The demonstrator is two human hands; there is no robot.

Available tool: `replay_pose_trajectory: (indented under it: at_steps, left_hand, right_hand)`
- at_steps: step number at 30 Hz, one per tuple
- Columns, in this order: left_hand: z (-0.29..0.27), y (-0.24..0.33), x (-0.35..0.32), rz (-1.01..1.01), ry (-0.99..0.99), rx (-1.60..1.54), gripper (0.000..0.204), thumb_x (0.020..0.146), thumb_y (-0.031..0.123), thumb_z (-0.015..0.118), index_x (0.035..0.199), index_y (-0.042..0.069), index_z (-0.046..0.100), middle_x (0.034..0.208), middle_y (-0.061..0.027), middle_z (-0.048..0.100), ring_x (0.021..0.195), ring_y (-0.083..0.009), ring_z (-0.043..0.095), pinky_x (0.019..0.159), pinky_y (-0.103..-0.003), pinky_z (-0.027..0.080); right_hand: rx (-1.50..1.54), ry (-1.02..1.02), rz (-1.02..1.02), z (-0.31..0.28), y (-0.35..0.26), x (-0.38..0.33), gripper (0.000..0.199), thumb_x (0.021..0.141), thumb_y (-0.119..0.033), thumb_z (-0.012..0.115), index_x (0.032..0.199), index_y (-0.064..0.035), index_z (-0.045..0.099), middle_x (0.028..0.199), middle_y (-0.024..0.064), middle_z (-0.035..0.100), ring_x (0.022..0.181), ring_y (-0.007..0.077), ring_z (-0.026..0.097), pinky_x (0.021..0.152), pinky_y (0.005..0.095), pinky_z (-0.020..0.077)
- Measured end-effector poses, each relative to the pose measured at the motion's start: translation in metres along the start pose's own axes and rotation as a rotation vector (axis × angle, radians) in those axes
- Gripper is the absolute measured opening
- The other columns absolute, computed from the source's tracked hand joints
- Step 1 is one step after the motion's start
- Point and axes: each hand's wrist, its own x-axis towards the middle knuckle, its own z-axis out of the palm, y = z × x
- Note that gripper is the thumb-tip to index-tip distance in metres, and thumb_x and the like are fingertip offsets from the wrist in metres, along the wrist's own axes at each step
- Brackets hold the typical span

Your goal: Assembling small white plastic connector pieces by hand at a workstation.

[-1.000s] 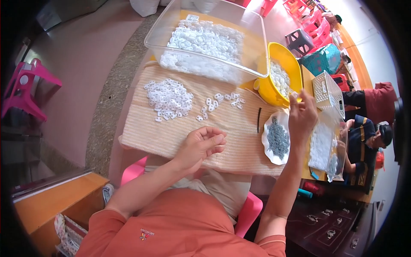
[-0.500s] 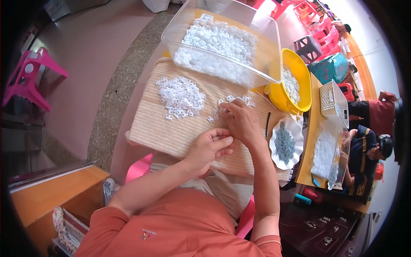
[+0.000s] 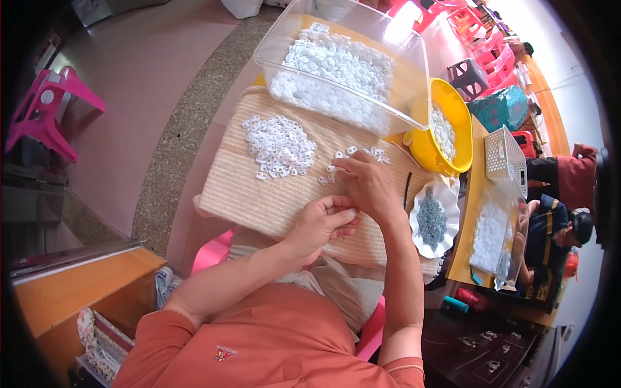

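Observation:
My left hand is raised over the near part of the cloth-covered board. Its thumb presses toward curled fingers; whatever is between them is too small or hidden to make out. Beside it, my right hand reaches palm down, its index finger stretched to a small white plastic piece. The right thumb is mostly hidden. A few more white two-holed pieces lie loose around those fingertips. To the left sits a large heap of the same pieces. The striped cloth lies beneath everything.
Behind stands a clear plastic bin of white pieces. At right are a yellow basin, a white fluted dish of small grey parts, a black strip and a white basket. A co-worker sits farther right.
The whole view has shifted slightly, so the table appears a little farther right. Both hands keep nearly the same places, with the right index finger slightly more stretched over the loose white pieces.

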Motion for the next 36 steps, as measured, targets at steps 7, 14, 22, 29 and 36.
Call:
replay_pose_trajectory:
  at_steps: [7,14,22,29,36]
  left_hand:
    - [0.0,-0.001,0.001,-0.002,0.002,-0.006,0.019,0.091,0.009,0.06,0.108,0.002,0.056,0.103,-0.0062,0.063,0.089,-0.012,0.062,0.078,-0.026,0.052]
    - [-0.001,-0.004,0.003,0.148,0.011,-0.069,0.026,0.093,0.016,0.06,0.113,0.001,0.055,0.102,-0.0063,0.062,0.089,-0.012,0.061,0.077,-0.026,0.053]
    - [0.004,-0.008,0.001,0.172,-0.005,-0.013,0.027,0.094,0.02,0.058,0.113,0.0,0.058,0.1,-0.0053,0.064,0.087,-0.0107,0.062,0.077,-0.025,0.052]
    - [0.009,-0.001,-0.004,0.167,-0.072,0.033,0.019,0.095,0.02,0.056,0.099,0.003,0.063,0.09,-0.0041,0.065,0.08,-0.011,0.062,0.074,-0.026,0.053]
    - [0.001,-0.007,-0.001,0.059,-0.023,0.097,0.018,0.092,0.019,0.061,0.097,0.002,0.063,0.086,-0.0051,0.064,0.075,-0.0106,0.062,0.071,-0.025,0.054]
  right_hand:
    - [-0.233,-0.177,-0.101,0.003,0.003,0.014,0.014,0.083,-0.015,0.06,0.091,-0.0092,0.069,0.086,0.0109,0.062,0.078,0.0316,0.062,0.07,0.0402,0.0496]
    - [-0.044,0.094,-0.13,-0.007,-0.003,-0.01,0.008,0.082,-0.007,0.062,0.086,-0.0013,0.065,0.086,0.0136,0.064,0.073,0.0328,0.063,0.065,0.0382,0.0501]
    - [-0.092,0.245,-0.16,-0.001,-0.011,-0.066,0.018,0.075,0.0,0.067,0.092,-0.0047,0.065,0.089,0.0104,0.065,0.071,0.0285,0.066,0.061,0.0347,0.0527]
    - [0.3,0.275,-0.006,-0.002,-0.019,-0.085,0.015,0.08,-0.002,0.066,0.095,-0.0039,0.066,0.098,0.0116,0.061,0.072,0.0263,0.066,0.061,0.0333,0.0522]
    - [-0.171,0.518,0.056,-0.021,0.023,-0.139,0.021,0.076,0.004,0.07,0.096,0.0004,0.065,0.093,0.0129,0.061,0.065,0.0192,0.062,0.057,0.0279,0.0513]
